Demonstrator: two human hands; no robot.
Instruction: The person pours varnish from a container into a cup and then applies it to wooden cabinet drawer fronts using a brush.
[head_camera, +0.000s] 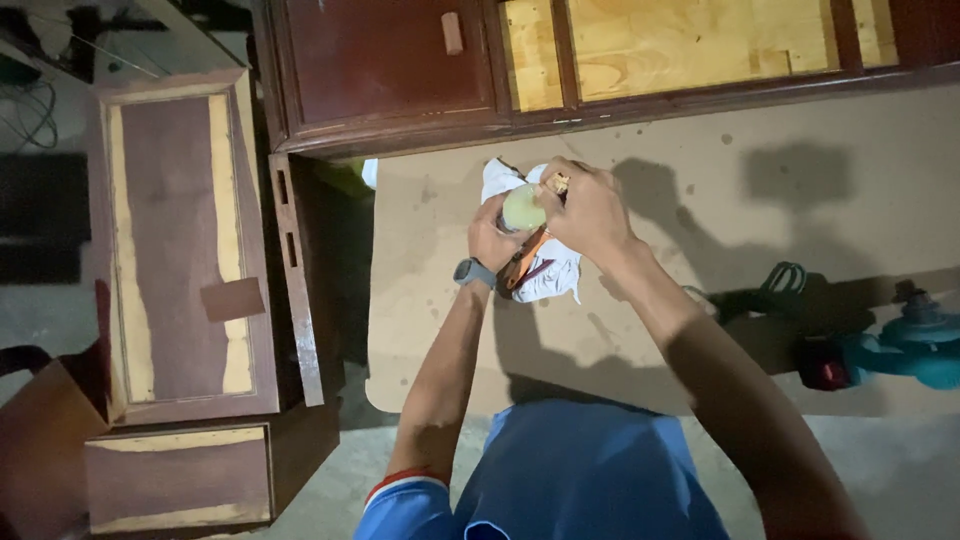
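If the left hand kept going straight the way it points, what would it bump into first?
The left hand points up the picture and already grips a pale green bottle. Past that, probably the white cloth, then the dark red cabinet; depth is unclear.

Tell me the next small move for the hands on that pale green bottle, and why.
Probably twist the top with the right hand while the left hand steadies the pale green bottle: the right fingers already pinch its upper end, the left grips its body, and the white cloth sits right below on the board.

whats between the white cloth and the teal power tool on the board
Mostly bare board, crossed by the right forearm; a dark clamp-like object sits near the teal power tool. White cloth.
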